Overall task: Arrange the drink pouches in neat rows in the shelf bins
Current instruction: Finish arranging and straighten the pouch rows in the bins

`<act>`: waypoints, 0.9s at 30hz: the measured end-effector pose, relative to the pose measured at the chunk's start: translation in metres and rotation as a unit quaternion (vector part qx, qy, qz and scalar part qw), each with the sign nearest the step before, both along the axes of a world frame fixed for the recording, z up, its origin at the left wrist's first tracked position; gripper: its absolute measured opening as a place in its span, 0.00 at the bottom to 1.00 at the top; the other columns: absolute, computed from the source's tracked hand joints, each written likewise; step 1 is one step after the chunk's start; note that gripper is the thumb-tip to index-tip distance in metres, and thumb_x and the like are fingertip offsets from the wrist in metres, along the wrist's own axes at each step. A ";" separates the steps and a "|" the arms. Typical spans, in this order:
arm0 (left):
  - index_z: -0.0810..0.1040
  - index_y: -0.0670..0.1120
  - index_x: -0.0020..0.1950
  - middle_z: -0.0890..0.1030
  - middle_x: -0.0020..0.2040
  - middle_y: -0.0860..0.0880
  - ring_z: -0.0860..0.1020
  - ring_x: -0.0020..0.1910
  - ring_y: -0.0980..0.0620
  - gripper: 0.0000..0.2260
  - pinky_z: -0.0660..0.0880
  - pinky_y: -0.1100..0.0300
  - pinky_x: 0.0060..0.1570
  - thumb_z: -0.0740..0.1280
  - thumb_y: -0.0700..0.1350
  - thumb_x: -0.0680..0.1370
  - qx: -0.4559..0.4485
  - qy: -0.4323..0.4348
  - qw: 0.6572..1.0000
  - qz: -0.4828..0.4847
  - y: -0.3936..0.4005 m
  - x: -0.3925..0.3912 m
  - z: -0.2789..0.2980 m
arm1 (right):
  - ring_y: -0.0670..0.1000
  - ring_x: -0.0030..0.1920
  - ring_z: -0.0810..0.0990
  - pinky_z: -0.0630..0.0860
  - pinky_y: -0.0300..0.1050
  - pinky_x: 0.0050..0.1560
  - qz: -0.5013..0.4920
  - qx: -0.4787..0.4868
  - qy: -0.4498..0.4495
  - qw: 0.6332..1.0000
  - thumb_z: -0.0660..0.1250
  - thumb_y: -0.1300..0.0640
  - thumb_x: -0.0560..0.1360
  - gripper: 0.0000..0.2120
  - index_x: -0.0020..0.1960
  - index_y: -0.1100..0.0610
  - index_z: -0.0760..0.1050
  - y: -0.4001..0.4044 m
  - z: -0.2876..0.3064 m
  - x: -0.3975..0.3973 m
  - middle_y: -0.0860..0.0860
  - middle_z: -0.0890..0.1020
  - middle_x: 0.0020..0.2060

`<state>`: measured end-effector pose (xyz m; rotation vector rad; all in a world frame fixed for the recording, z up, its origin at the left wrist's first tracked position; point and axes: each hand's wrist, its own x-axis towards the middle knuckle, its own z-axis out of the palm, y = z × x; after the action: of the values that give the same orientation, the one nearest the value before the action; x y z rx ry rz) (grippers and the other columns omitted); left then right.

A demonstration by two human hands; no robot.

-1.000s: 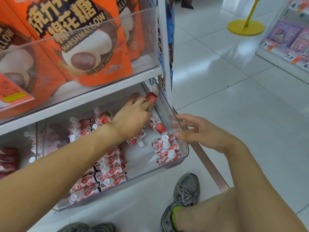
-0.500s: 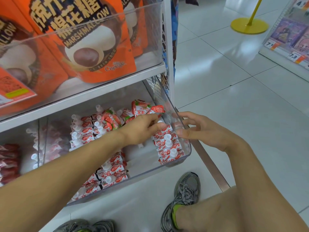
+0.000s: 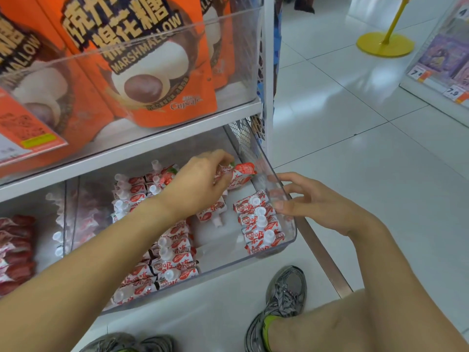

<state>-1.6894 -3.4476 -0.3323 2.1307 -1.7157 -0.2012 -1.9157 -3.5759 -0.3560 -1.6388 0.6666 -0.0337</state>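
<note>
"MARSHMALLOW" and "Cupcake" on orange bag point(image 3: 152, 72), "7.9" on price tag point(image 3: 452, 92)

Above you on the upper shelf stand orange marshmallow bags point(image 3: 152, 72) behind a clear front panel, with an orange price label point(image 3: 28, 138) at the far left. To your right, white floor tiles point(image 3: 355, 148) run to a yellow stand base point(image 3: 384, 44) and another shelf's price tags point(image 3: 451, 92). Near you are grey sneakers point(image 3: 284, 301).
</note>
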 end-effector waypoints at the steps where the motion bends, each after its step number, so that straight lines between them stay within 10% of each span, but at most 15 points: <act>1: 0.71 0.46 0.68 0.77 0.62 0.46 0.76 0.59 0.49 0.19 0.73 0.55 0.60 0.66 0.47 0.78 0.043 -0.016 0.999 -0.001 -0.004 0.003 -0.005 | 0.48 0.55 0.84 0.79 0.55 0.61 -0.001 0.002 -0.001 1.000 0.75 0.42 0.65 0.34 0.69 0.42 0.71 0.000 0.001 0.000 0.49 0.80 0.61; 4: 0.62 0.45 0.74 0.74 0.66 0.43 0.74 0.63 0.44 0.29 0.71 0.55 0.59 0.68 0.47 0.77 0.163 -0.021 0.986 -0.005 -0.015 0.000 -0.023 | 0.48 0.55 0.84 0.79 0.54 0.61 -0.001 0.004 -0.001 1.000 0.77 0.40 0.65 0.35 0.69 0.42 0.71 0.000 0.002 0.000 0.49 0.79 0.61; 10: 0.76 0.48 0.65 0.82 0.59 0.47 0.79 0.56 0.46 0.18 0.76 0.54 0.55 0.66 0.39 0.75 0.074 0.002 0.997 0.023 -0.026 0.006 -0.027 | 0.48 0.56 0.83 0.79 0.55 0.61 0.006 0.006 -0.003 1.000 0.76 0.40 0.66 0.33 0.69 0.41 0.71 0.000 0.001 -0.001 0.48 0.80 0.61; 17: 0.83 0.49 0.45 0.83 0.40 0.51 0.80 0.39 0.53 0.18 0.78 0.52 0.41 0.67 0.63 0.74 0.098 0.083 0.992 -0.019 -0.032 0.004 -0.019 | 0.50 0.58 0.82 0.79 0.56 0.61 0.005 -0.003 0.006 1.000 0.76 0.37 0.65 0.36 0.70 0.41 0.69 0.001 0.001 -0.001 0.48 0.78 0.62; 23: 0.79 0.39 0.41 0.75 0.29 0.45 0.69 0.27 0.51 0.22 0.70 0.53 0.31 0.65 0.59 0.77 0.155 0.122 0.980 -0.022 -0.037 -0.003 -0.039 | 0.50 0.56 0.83 0.78 0.58 0.61 -0.002 0.000 -0.003 1.000 0.76 0.40 0.66 0.33 0.68 0.42 0.71 0.003 0.003 -0.001 0.49 0.79 0.61; 27: 0.81 0.48 0.57 0.84 0.48 0.55 0.80 0.45 0.59 0.12 0.77 0.59 0.50 0.64 0.52 0.80 0.256 0.240 0.934 -0.064 -0.037 0.010 -0.023 | 0.51 0.56 0.83 0.80 0.57 0.60 0.005 -0.004 0.000 1.000 0.76 0.40 0.64 0.34 0.68 0.42 0.70 0.000 0.002 0.002 0.50 0.80 0.60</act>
<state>-1.6797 -3.4842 -0.3555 2.0468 -1.6121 -1.2165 -1.9132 -3.5761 -0.3540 -1.6489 0.6584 -0.0292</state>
